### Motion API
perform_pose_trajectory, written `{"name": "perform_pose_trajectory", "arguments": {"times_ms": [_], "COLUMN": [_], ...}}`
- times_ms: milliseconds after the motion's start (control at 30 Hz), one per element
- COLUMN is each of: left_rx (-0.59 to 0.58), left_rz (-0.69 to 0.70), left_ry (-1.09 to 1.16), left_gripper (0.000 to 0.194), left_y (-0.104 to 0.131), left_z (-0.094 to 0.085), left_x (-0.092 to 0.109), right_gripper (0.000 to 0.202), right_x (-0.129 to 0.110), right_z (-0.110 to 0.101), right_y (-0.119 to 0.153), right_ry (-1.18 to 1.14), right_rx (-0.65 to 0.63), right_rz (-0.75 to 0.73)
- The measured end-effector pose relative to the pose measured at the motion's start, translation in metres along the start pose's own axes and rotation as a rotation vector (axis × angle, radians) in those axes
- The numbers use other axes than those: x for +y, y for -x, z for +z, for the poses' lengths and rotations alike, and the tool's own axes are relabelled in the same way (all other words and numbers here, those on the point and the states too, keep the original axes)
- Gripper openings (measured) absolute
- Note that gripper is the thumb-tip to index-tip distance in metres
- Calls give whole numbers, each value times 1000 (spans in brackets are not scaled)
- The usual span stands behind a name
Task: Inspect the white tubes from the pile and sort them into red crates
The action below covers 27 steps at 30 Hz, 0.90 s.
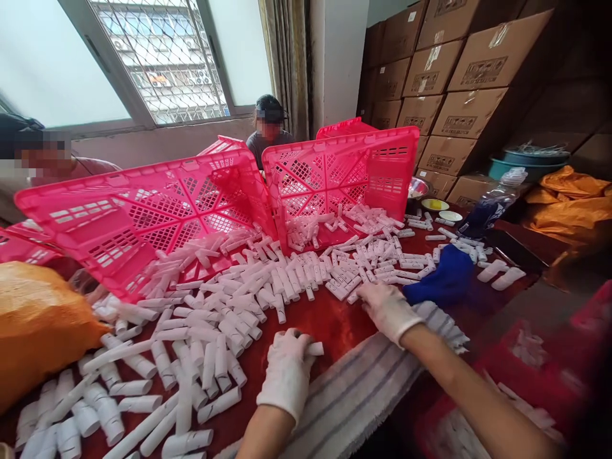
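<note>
My left hand [288,366], in a white glove, is closed round a short white plastic tube [315,349], whose end sticks out to the right above the red tabletop [306,325]. Farther right, my gloved right hand [388,309] has its fingers drawn together at the near edge of a group of smaller white tubes [344,285]. Its fingertips pinch the end of one small tube [352,297]. Loose white tubes [210,331] lie heaped left of and beyond my left hand. A striped towel [354,389] lies under my forearms.
Pink plastic baskets [201,167] lie tipped on their sides, tubes spilling out. A blue cloth [444,274], a bottle of dark liquid [490,204] and small bowls [435,204] stand right. An orange sack [43,325] is left. Two people sit across; cartons [471,111] are stacked behind.
</note>
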<state>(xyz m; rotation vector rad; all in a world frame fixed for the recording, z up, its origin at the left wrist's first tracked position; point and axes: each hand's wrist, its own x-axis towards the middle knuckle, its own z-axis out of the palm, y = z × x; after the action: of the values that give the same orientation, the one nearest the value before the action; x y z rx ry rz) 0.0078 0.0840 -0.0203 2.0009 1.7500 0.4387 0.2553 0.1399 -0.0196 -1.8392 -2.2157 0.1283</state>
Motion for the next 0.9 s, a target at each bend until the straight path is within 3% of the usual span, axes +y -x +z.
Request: {"name": "perform_pose_trajectory", "arguments": {"times_ms": [133, 233, 300, 400, 533, 633, 700, 833, 900], "left_rx": [-14, -28, 6, 78, 326, 295, 228, 123, 94], "left_rz": [-47, -142, -192, -197, -132, -82, -140, -296, -327], "left_ry": [274, 659, 761, 632, 229, 468, 769, 1239, 1434], "left_gripper": [28, 35, 37, 34, 14, 14, 21, 52, 57], "left_y": [13, 21, 24, 24, 21, 20, 22, 29, 32], "left_z": [-2, -5, -6, -4, 5, 8, 6, -9, -13], "left_x": [5, 8, 7, -1, -13, -15, -12, 6, 15], "right_gripper": [22, 21, 22, 15, 16, 24, 29, 29, 31], "right_x": [-8, -3, 1, 2, -2, -14, -30, -72, -87], "right_z": [23, 26, 23, 22, 31, 38, 38, 29, 25], "right_y": [-12, -10, -14, -24, -22, 0, 20, 53, 59], "right_ry": [41, 38, 19, -43, -166, -288, -448, -1140, -1382], "right_rx": [53, 108, 116, 70, 67, 97, 100, 22, -17], "right_rz": [-10, -15, -45, -124, -105, -28, 18, 187, 269]}}
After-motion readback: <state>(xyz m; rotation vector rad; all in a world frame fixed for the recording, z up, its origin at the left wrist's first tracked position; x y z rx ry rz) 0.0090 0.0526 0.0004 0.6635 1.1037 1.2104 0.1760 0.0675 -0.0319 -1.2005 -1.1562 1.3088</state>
